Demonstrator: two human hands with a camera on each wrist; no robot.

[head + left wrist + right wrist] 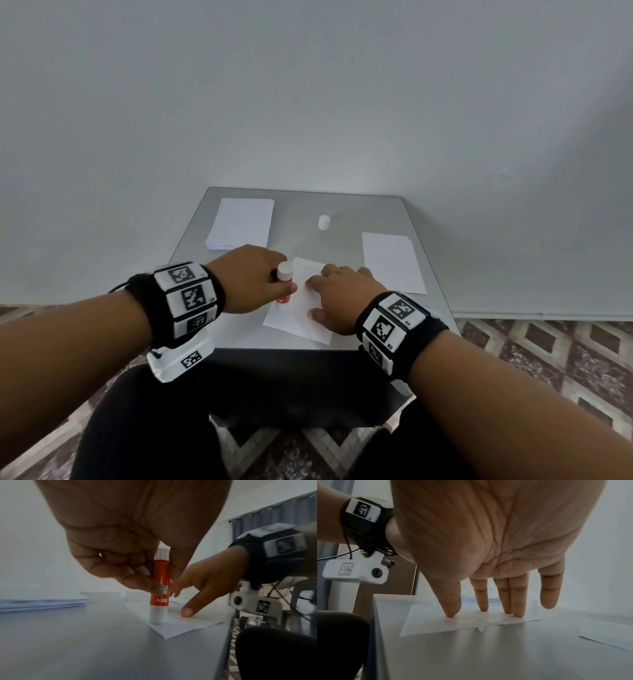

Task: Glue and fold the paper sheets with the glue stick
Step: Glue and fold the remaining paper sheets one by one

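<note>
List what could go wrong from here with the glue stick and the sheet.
1. The glue stick presses near the sheet edge; a stroke may smear glue onto the table.
2. Only the right hand fingers pin the sheet; it may slide or wrinkle.
3. The cap stands apart, so the glue could dry.

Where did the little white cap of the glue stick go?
In the head view the cap stands alone at the back of the table, between the paper stack at left and the single sheet at right.
</note>
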